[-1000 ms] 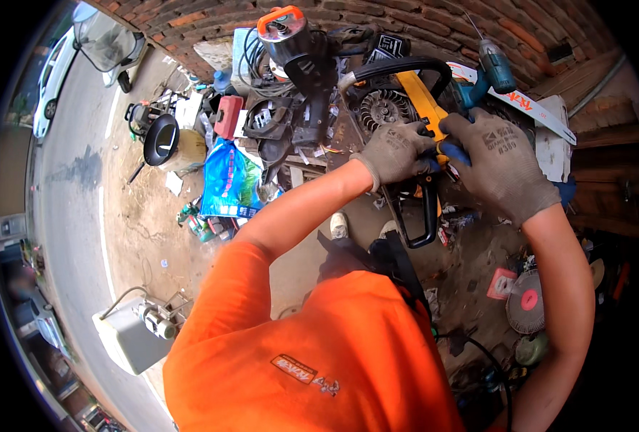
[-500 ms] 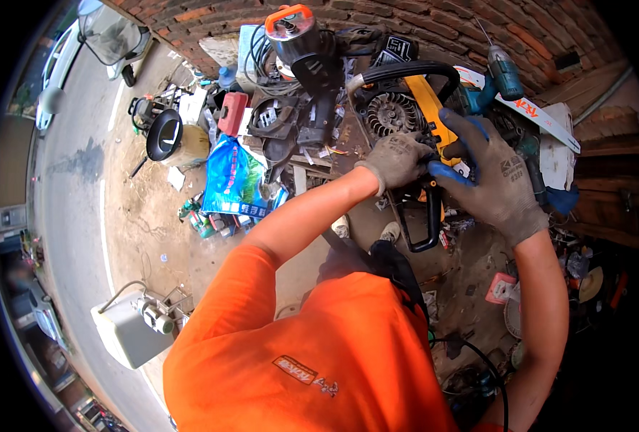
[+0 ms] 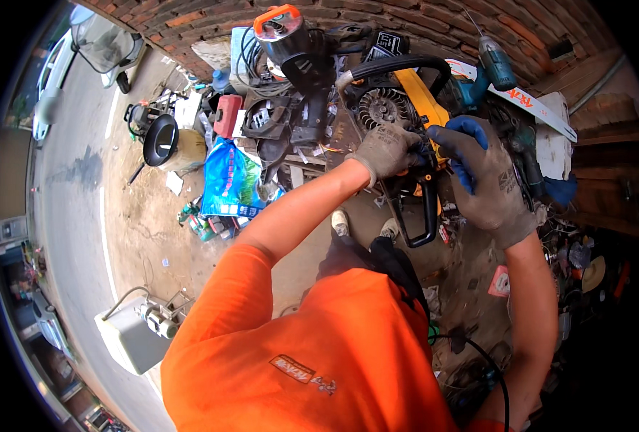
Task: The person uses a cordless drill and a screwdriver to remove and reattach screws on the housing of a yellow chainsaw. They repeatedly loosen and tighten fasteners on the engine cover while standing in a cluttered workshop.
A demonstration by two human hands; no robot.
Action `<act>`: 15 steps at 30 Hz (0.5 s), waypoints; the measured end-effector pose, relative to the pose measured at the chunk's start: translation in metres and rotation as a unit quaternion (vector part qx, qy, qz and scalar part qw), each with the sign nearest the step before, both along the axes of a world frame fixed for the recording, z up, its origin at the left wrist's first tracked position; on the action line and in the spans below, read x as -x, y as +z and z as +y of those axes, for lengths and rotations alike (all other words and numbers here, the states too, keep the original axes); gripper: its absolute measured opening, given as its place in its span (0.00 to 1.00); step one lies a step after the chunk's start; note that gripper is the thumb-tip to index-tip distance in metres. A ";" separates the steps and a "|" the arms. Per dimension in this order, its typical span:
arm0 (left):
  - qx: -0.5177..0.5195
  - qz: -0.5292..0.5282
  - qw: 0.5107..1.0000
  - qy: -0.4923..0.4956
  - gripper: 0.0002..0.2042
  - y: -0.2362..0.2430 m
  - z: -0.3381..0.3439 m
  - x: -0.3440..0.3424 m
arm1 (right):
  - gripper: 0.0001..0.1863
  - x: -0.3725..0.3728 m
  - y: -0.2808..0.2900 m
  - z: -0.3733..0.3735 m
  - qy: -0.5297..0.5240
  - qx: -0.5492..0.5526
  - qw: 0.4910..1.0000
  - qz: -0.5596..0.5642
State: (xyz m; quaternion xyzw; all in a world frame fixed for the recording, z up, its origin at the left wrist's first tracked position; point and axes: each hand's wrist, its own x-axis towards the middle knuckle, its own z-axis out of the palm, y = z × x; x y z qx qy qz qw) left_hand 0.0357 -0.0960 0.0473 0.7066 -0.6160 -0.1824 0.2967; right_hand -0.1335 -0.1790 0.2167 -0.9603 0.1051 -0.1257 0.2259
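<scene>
Covered in matt, knitted grey cloth, both the left hand point(image 3: 386, 150) and the right hand point(image 3: 489, 176), with blue of unclear material on the inner side of the latter. On the saw point(image 3: 424, 101), smooth yellow plastic, a black front handle point(image 3: 399, 66) with a soft sheen, and a finned wheel point(image 3: 383, 109) of dull grey metal. Polished, mirror-like metal on the canister point(image 3: 285, 42), below a smooth orange plastic handle point(image 3: 276, 14). Glossy, creased plastic in the blue bag point(image 3: 220, 183). Dark, smooth, faintly shiny surface inside the pan point(image 3: 159, 140). Rough, unpolished brick in the wall point(image 3: 420, 25); coarse, dull wood in the planks point(image 3: 608, 191). Matt teal plastic on the drill point(image 3: 498, 66). Soft, lightly creased orange cloth in the shirt point(image 3: 319, 317).
</scene>
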 end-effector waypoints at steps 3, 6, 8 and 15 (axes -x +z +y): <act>0.000 -0.018 1.000 0.000 0.15 0.003 0.004 0.001 | 0.27 0.013 0.000 -0.001 -0.050 -0.066 0.996 -0.044; -0.007 -0.057 0.998 -0.001 0.16 0.006 0.008 0.008 | 0.24 0.046 -0.009 -0.011 -0.141 -0.144 0.970 -0.135; 0.002 -0.105 0.994 -0.015 0.18 0.008 0.006 0.012 | 0.23 0.079 -0.017 -0.015 -0.210 -0.199 0.938 -0.192; -0.053 -0.196 0.979 -0.030 0.19 0.019 0.001 0.023 | 0.21 0.185 -0.061 -0.005 -0.367 -0.408 0.764 -0.340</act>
